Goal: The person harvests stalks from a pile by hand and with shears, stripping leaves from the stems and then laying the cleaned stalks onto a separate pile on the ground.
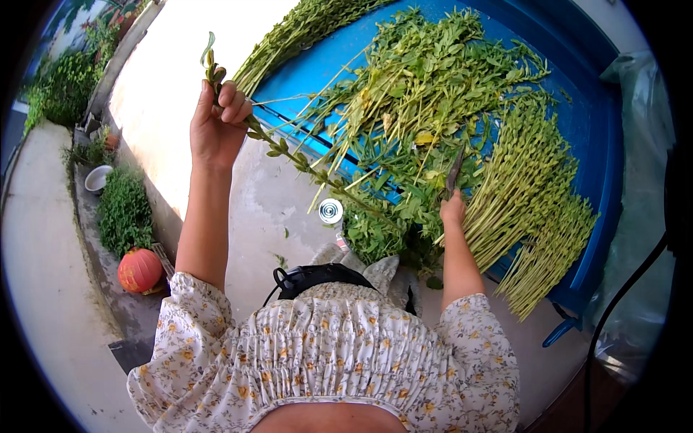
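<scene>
My left hand (219, 116), raised at the upper left, grips the tip end of a long green plant stalk (295, 157) set with pods, which slants down to the right toward my lap. My right hand (453, 210) holds a dark-bladed tool (456, 170), its blade pointing up over the leaves; its exact kind cannot be told. Beyond it lies a heap of leafy cut stalks (433, 81) on a blue surface (584, 146). Right of my right hand, podded stalks without many leaves (520, 178) lie side by side. Loose green leaves (373, 233) are piled just before me.
More podded stalks (303, 32) lie at the top. A spiral-patterned round object (331, 210) is near the leaf pile. A red lantern (139, 269), a white basin (98, 178) and potted greenery stand at left. Plastic sheeting (633, 216) and a black cable (612, 303) hang at right.
</scene>
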Motion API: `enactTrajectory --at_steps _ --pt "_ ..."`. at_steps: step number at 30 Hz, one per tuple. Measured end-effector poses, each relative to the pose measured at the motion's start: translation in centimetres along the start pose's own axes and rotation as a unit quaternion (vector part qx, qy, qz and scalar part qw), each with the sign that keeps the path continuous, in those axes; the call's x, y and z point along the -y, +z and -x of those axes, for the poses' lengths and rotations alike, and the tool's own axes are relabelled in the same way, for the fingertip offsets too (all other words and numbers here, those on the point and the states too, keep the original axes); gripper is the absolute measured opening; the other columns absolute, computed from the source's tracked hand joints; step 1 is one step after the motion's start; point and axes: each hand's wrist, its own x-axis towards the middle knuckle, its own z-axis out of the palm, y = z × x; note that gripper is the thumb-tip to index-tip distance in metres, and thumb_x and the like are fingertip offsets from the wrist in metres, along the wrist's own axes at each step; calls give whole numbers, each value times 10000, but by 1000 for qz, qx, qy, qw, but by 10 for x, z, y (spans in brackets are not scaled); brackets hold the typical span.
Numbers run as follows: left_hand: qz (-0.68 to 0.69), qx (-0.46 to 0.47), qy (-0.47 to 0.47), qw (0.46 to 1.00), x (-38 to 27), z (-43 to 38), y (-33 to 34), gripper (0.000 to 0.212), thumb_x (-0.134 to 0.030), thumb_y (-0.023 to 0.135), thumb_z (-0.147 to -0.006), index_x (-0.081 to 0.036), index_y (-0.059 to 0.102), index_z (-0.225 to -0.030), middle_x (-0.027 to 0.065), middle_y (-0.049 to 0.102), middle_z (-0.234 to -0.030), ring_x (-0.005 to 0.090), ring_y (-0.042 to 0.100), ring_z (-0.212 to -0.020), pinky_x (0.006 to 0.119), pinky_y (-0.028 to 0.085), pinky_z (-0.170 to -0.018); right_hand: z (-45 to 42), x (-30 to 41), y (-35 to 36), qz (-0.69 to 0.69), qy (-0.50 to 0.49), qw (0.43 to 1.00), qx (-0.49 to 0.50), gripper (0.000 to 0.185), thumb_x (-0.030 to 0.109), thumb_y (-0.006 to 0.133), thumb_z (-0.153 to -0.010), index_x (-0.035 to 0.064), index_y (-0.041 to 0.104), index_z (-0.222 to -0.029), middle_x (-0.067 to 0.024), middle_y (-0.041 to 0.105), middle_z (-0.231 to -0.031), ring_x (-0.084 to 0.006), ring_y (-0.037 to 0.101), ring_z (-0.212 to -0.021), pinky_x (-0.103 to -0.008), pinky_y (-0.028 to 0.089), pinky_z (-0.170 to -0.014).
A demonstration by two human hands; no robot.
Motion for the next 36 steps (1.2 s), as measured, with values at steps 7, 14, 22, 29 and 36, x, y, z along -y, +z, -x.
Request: enactTrajectory --at_steps 7,14,22,29,36 --pt "34 -69 21 997 -6 7 -11 258 -236 375 -944 -19 479 -1038 -15 359 -652 65 307 -526 202 284 -507 8 20 11 216 -72 968 108 424 154 522 -867 47 409 -1261 -139 601 -842 -290 573 -706 -417 467 -765" --pt "-4 -136 -18 990 13 -9 -18 217 -302 452 -913 -90 457 -867 -5 439 -668 77 360 -537 215 318 -509 99 51 13 -312 -389 803 326 518 287 642 -792 22 465 -1200 -97 542 -1155 -203 529 -1036 -337 420 -864" --pt "-146 7 -16 989 37 -37 9 604 -464 465 -863 -80 286 -1293 131 461 -1197 228 444 -1109 364 337 -947 162 40 30 -392 -306 816 294 238 64 516 -860 -26 539 -1079 -48 606 -890 -116 562 -815 -246 436 -751" --pt "-359 -32 -37 932 64 -25 -28 530 -385 415 -911 -30 312 -1292 108 453 -1235 205 431 -1157 334 332 -967 136 73 -20 -610 -280 714 199 223 87 513 -871 -26 546 -1061 -38 593 -846 -125 555 -806 -258 427 -771" --pt "-477 235 -309 788 156 93 -85 473 -251 569 -858 -18 374 -1220 132 552 -1095 212 533 -1023 339 419 -889 113 156 -84 -702 -281 631 175 201 116 546 -861 23 545 -1039 -32 587 -813 -138 557 -805 -270 415 -725"
